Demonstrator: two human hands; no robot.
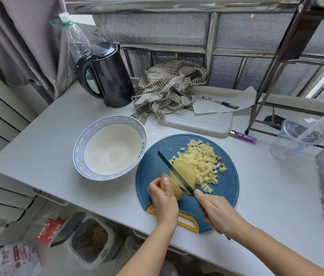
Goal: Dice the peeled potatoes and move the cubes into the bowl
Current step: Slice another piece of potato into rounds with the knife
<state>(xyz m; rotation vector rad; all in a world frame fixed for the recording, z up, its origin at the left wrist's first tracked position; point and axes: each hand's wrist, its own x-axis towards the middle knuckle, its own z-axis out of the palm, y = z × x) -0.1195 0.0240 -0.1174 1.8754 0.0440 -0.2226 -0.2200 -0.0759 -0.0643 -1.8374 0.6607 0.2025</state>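
From my feed: the potato sat split in two on the blue cutting board, and the knife blade stood in the cut between the halves with its tip pointing far-left toward the bowl. The left hand gripped the near-left half, fingers curled round it. The right hand was wrapped round the knife handle, index finger laid forward at the blade's heel. The other half leaned against the blade's right side, touching the pile of cubes on the far-right part of the board. The bowl stood on the tabletop just left of the board, rim almost at the board's edge. Behind them I saw a black kettle, a striped cloth, a white board and a pen. A purple lighter and a plastic cup sat to the right.
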